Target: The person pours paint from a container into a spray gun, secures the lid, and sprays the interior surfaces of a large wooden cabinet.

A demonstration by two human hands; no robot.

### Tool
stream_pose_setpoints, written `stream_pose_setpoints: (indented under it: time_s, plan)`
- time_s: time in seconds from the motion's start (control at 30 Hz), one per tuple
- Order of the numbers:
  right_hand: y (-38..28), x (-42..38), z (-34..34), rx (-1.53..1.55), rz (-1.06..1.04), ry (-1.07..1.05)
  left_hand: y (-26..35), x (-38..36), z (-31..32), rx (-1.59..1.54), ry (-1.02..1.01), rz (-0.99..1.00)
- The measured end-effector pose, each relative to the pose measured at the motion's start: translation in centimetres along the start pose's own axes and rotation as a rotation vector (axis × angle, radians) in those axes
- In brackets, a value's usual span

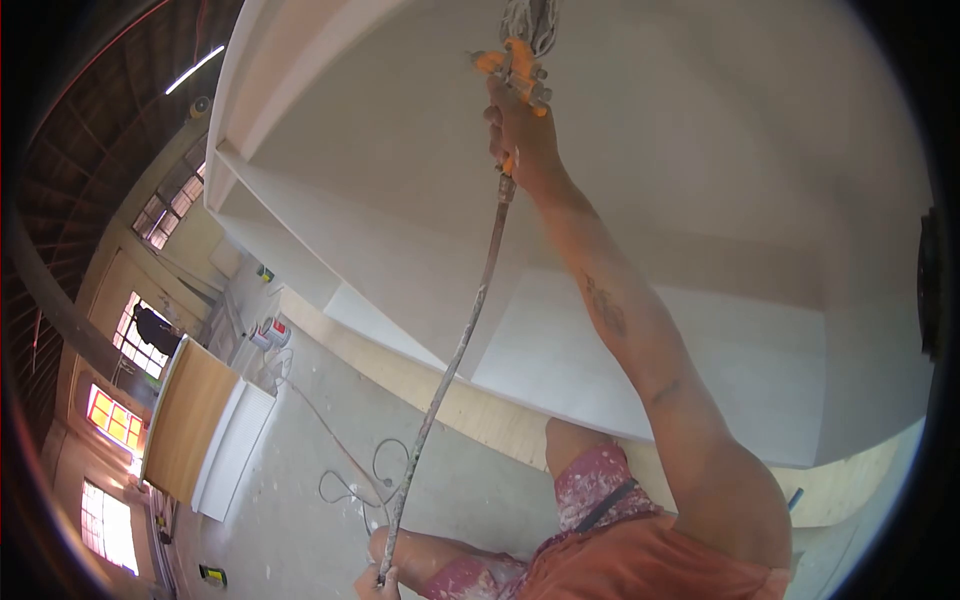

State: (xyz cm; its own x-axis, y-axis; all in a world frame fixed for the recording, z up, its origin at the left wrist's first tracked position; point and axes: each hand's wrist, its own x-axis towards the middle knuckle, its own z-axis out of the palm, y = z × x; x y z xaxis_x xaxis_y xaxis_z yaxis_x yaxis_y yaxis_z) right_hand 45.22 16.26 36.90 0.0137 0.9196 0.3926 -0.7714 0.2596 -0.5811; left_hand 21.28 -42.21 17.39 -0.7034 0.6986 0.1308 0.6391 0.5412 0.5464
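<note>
Beyond the hose (480, 298), right hand (525, 135) holds spray gun (520, 70), long axis outward.

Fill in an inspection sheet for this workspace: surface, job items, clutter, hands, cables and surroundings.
Surface: large pale curved structure; finish quality cannot be told.
Job items: orange, paint-stained spray gun, raised against the structure in view; whether it sprays, cannot tell.
Clutter: tins and a green-and-black item on the spattered floor.
Hands: right hand grips the spray gun; left hand holds the hose.
Cables: stained hose runs up to the gun; thin line loops on the floor.
Surroundings: wood-faced unit, barred windows.
</note>
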Motion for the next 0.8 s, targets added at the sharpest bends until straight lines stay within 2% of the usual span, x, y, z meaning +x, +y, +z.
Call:
stream_pose_setpoints:
  time_s: [0.13,0.2,0.27,0.3,0.37,0.4,0.47,0.53,0.6,0.67,0.73,0.77,0.8]
  plan:
    - [-0.4,2.7,-0.7,-0.072,-0.063,0.040,-0.1,0.6,0.6,0.065,-0.131,0.033]
    - [-0.6,3.2,-0.5,-0.101,-0.030,0.158,0.1,0.8,0.6,0.084,-0.164,0.066]
    - [-0.5,2.3,-0.9,-0.146,-0.076,0.171,0.9,1.2,0.7,-0.036,-0.195,0.247]
    - [-0.5,1.4,-1.3,-0.188,-0.122,0.183,1.1,1.7,0.5,-0.042,-0.197,0.247]
    - [-0.7,-1.0,-2.7,-0.275,-0.120,0.151,1.3,3.6,0.1,0.179,-0.375,0.162]
    - [-0.7,-2.5,-3.4,-0.353,-0.112,0.124,1.3,5.3,0.5,0.170,-0.377,0.162]
    - [-1.4,-6.5,-4.0,-0.435,0.009,0.117,1.9,9.1,1.9,0.314,-0.426,0.412]
    - [-1.7,-11.4,-4.5,-0.362,0.128,0.086,9.2,10.7,4.1,-0.030,-0.187,0.580]
    - [-0.2,-15.9,-7.3,-0.365,0.276,0.030,14.9,12.3,6.6,-0.369,-0.262,0.526]
    - [2.1,-19.9,-10.4,-0.448,0.100,-0.167,20.8,12.6,9.1,-0.774,-0.338,0.353]
    - [-0.7,-23.9,-10.1,-0.286,0.450,-0.349,25.1,13.4,11.5,-1.148,-0.447,0.303]
    - [-1.0,-25.3,-10.5,-0.291,0.469,-0.399,26.2,13.6,12.4,-1.168,-0.437,0.296]
    - [-1.2,-26.4,-10.7,-0.295,0.490,-0.450,27.1,13.6,13.1,-1.317,-0.527,0.265]
